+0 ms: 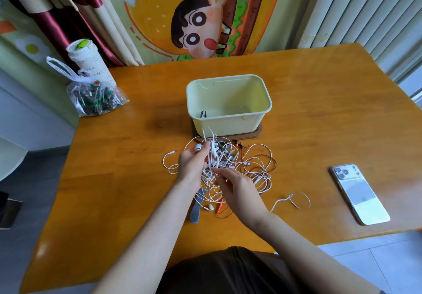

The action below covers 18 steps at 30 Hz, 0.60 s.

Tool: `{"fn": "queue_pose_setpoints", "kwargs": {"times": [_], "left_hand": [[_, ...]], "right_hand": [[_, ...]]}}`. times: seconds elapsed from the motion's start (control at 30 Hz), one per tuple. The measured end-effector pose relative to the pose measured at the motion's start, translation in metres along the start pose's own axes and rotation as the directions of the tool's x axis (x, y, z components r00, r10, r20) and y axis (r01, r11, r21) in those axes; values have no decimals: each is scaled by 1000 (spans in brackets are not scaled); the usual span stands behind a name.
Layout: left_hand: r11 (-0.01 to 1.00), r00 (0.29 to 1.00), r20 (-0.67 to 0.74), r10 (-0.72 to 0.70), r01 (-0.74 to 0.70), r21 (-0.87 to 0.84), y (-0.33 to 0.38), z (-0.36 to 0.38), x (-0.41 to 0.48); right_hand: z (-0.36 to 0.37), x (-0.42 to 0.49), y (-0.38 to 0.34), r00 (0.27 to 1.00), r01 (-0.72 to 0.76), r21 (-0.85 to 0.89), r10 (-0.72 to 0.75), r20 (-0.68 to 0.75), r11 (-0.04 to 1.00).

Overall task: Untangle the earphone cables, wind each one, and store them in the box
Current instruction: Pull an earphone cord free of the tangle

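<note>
A tangle of white and red earphone cables [253, 168] lies on the wooden table [127, 156] in front of a pale yellow box [228, 120]. The box stands open on a brown lid and holds a small dark item near its front left corner. My left hand [193, 164] holds a white earbud and several white strands lifted above the pile. My right hand [237, 187] pinches white strands at the near side of the tangle. One loose white cable end [290, 199] trails off to the right. A grey strap [196, 209] lies under the cables near my left wrist.
A phone [360, 195] lies face down at the right of the table. At the back left corner stand a plastic bag of dark items [96, 97] and a white paper cup [88, 60]. A curtain and a cartoon wall hanging are behind the table.
</note>
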State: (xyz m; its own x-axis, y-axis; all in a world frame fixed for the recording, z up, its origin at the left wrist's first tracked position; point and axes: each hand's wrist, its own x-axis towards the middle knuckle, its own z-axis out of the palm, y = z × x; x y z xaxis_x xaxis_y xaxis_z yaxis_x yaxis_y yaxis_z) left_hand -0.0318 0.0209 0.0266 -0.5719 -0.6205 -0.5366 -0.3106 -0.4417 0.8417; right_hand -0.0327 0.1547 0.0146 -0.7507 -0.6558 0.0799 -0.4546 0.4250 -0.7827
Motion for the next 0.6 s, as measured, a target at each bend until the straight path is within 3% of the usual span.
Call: {"fn": "queue_pose_setpoints", "kwargs": {"times": [0.07, 0.3, 0.4, 0.5, 0.6], "left_hand": [[994, 996, 76, -40, 47, -96, 6, 2, -5], [970, 932, 354, -78, 153, -191, 16, -1, -14], [993, 877, 474, -75, 24, 113, 13, -7, -17], [858, 880, 475, -22, -227, 461, 7, -14, -14], [757, 857, 514, -20, -323, 568, 3, -18, -11]], "right_hand": [[-3, 1, 7, 999, -41, 53, 41, 14, 998], [-17, 7, 25, 984, -178, 90, 176, 35, 980], [-27, 15, 35, 971, -238, 71, 240, -10, 969], [-40, 26, 43, 977, -215, -76, 215, -4, 974], [-52, 35, 42, 981, -187, -179, 194, 22, 966]]}}
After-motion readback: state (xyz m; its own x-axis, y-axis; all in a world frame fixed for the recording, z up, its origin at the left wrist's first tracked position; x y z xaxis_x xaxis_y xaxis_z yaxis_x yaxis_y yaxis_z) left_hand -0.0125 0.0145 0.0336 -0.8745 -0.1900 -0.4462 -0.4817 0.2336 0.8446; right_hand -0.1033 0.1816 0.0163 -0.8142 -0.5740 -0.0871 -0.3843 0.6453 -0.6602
